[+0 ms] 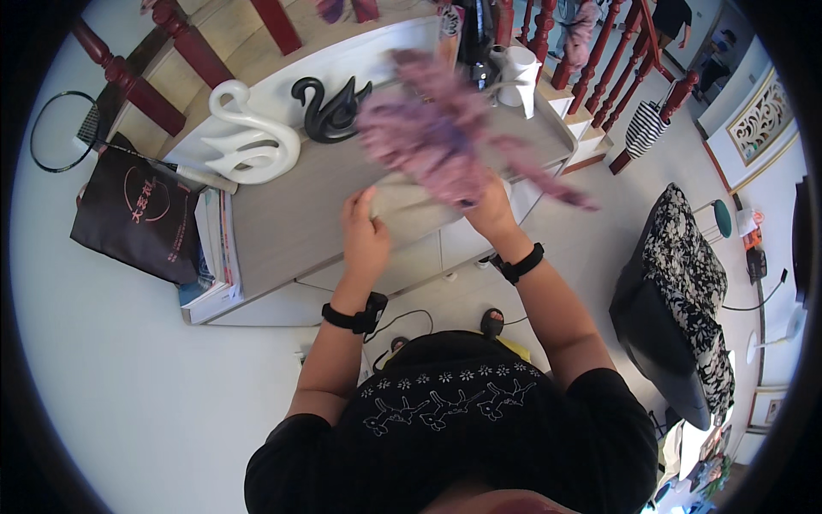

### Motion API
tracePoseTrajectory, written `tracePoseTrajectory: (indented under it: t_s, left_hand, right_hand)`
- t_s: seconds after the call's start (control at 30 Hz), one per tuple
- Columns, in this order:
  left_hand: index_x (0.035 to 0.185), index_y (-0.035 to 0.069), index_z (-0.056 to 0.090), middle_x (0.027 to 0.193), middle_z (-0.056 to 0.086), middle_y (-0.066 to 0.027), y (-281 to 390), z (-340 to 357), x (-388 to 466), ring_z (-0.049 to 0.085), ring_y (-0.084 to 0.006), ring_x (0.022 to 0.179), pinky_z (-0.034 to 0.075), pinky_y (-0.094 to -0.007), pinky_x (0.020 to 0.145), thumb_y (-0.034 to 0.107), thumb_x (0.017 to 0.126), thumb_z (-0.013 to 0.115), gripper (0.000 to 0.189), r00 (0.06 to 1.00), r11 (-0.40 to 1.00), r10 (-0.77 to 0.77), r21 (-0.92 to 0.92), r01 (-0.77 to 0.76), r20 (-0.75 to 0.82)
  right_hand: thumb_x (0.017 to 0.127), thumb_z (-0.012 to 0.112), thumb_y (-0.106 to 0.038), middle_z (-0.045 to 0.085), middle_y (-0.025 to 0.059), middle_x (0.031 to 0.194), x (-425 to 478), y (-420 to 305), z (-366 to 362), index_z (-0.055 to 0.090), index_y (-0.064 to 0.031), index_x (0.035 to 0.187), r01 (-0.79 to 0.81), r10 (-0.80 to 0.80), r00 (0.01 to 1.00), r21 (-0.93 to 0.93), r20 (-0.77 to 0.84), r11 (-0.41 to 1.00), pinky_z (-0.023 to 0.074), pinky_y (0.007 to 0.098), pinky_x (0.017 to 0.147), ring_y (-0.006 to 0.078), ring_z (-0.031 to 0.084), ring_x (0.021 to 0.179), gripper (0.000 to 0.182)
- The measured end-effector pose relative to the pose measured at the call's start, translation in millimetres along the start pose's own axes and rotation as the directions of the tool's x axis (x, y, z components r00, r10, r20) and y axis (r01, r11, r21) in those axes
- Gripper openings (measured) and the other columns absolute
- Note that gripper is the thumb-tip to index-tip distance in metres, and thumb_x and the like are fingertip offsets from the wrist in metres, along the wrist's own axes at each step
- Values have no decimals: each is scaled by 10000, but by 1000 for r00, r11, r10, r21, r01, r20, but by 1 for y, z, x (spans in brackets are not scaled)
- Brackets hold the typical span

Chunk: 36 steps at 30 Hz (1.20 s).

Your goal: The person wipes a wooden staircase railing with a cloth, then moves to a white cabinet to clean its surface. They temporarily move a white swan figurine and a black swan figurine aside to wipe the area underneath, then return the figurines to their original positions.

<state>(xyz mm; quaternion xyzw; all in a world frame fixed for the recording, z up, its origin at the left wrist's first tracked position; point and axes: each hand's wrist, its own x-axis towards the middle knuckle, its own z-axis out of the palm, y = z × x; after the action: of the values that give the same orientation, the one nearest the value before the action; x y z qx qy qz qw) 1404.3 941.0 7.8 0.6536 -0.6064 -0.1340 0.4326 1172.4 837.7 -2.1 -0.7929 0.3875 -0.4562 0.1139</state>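
My left hand grips the left edge of a beige, softly creased item, perhaps cloth. At its other side, my right hand has its fingers closed around a crumpled pink-and-purple patterned cloth. This cloth is motion-blurred and covers the top of the beige item; a narrow strip of it trails off to the right. Both are held above the front part of a grey-topped cabinet. Whether my right hand also touches the beige item is hidden.
A white swan figurine and a black swan figurine stand at the cabinet's back. To the left are a badminton racket, a dark bag and stacked books. A white pitcher stands right, near red balusters.
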Motion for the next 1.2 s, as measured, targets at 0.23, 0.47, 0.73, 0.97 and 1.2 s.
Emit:
tracePoseTrajectory:
  t_s: [0.23,0.47,0.73,0.97,1.2]
  left_hand:
    - [1401,43,523,1480,409,-197,4,-88,-7,402,-451,1351,312,-553,1120,25,850,569,553,966,740,207,670,-52,-154]
    - [1463,66,491,1574,368,-197,-67,-70,-21,315,-476,1442,203,-605,1187,348,981,552,562,974,757,159,612,-227,163]
    - [1485,88,469,1541,417,-204,-83,-90,-29,327,-465,1436,197,-577,1200,374,999,527,567,974,761,164,608,-224,154]
    - [1256,64,585,1259,589,-173,-25,-204,-52,561,-349,1152,426,-473,993,307,981,565,368,947,870,265,-467,-156,179]
    - [1077,90,597,1122,681,-137,64,-311,-107,564,-213,906,449,-335,777,348,1067,453,296,775,-274,630,-948,164,-48]
  right_hand:
    - [801,771,-280,303,303,1544,21,-94,36,493,-40,1434,-68,78,994,-118,78,991,237,576,1167,510,266,1426,732]
    - [937,547,-557,327,279,1573,-2,-92,98,464,-130,1506,19,170,932,-510,321,860,143,622,1193,497,241,1469,716]
    - [946,486,-605,323,280,1579,4,-111,112,460,-179,1518,47,206,892,-535,402,844,108,627,1199,506,219,1482,714]
    - [947,500,-553,317,277,1585,2,-147,155,474,-181,1506,170,61,899,-473,435,864,133,623,1197,488,248,1478,672]
    - [946,516,-527,334,220,1598,8,-149,160,454,-237,1516,231,19,874,-449,486,863,150,582,1211,434,267,1488,642]
